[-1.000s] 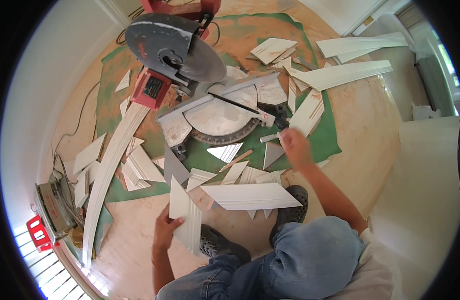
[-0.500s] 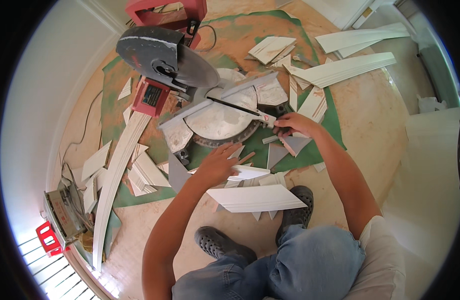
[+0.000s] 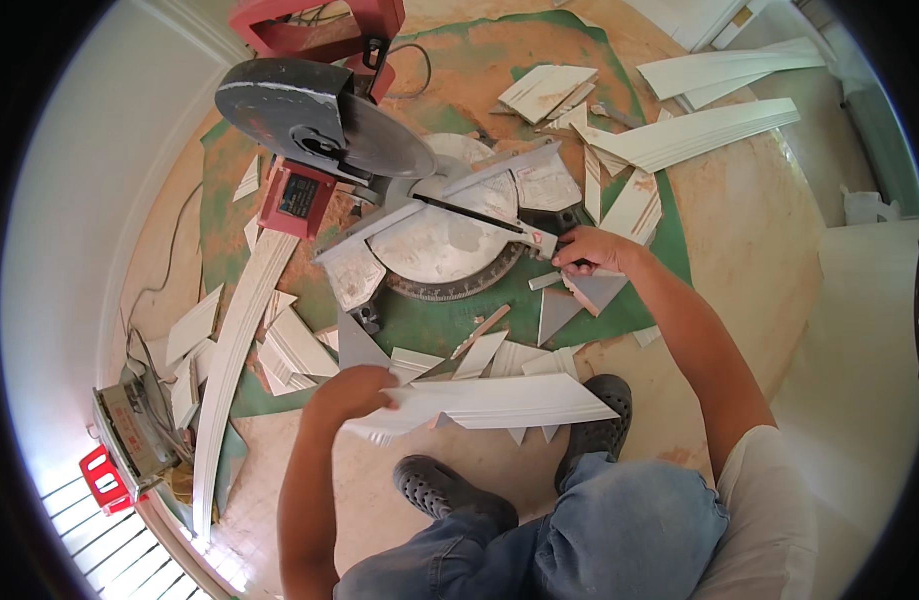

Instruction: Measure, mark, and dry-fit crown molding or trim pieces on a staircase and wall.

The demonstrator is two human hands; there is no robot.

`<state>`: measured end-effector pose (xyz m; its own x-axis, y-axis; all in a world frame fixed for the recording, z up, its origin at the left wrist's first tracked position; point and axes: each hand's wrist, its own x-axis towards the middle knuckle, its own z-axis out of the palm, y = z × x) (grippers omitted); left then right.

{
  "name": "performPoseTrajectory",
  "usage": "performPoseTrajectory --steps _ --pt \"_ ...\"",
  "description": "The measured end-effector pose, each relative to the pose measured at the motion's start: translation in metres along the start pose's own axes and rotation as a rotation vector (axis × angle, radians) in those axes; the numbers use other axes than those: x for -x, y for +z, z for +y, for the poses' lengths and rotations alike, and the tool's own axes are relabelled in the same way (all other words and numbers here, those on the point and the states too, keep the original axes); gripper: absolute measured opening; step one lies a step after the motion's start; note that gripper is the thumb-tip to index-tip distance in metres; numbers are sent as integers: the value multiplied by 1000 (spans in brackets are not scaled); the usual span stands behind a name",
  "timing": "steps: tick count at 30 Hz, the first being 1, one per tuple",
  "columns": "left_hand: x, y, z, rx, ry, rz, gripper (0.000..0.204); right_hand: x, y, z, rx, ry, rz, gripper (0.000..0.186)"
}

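My right hand (image 3: 593, 248) is closed around the handle at the front end of the mitre saw's (image 3: 441, 238) turntable arm. The saw's round blade (image 3: 379, 140) is raised at the upper left, above the turntable, whose bed carries no workpiece. Low and to the left, my left hand (image 3: 353, 392) grips the end of a short white moulding piece (image 3: 391, 412), slightly blurred. That piece overlaps a longer white moulding offcut (image 3: 524, 400) lying in front of my shoes. My left fingers are partly hidden behind the wrist and the moulding.
A green dusty sheet (image 3: 479, 315) lies under the saw, strewn with white and grey offcuts. One long moulding strip (image 3: 241, 345) runs down the left, beside a power tool (image 3: 129, 430) with a cable. More mouldings (image 3: 714, 135) lie at the upper right. My shoes (image 3: 449, 490) stand close by.
My left hand has moved left and toward me from the saw's front, bringing the short moulding piece with it. The right hand stays on the saw's handle.
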<state>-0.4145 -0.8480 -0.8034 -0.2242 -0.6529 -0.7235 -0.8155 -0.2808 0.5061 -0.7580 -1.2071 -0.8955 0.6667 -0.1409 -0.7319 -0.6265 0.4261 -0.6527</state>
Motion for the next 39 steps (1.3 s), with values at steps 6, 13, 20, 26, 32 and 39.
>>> performPoseTrajectory --steps 6,13,20,26,32,39 --pt "36 -15 -51 235 -306 209 44 1 9 2 58 -75 80 17" --pt "6 -57 -65 360 -265 585 45 -9 32 34 843 -500 621 18" --pt "-27 -89 -52 312 -10 712 43 -1 74 33 1180 -472 1075 27" --pt "-57 -84 -42 -116 81 1113 57 15 83 19 1174 -556 1008 27" --pt "-49 -54 -24 -433 79 959 81 13 15 20 693 -364 459 37" --pt "-51 -64 -38 -506 45 982 82 0 -3 -10 192 9 -15 54"
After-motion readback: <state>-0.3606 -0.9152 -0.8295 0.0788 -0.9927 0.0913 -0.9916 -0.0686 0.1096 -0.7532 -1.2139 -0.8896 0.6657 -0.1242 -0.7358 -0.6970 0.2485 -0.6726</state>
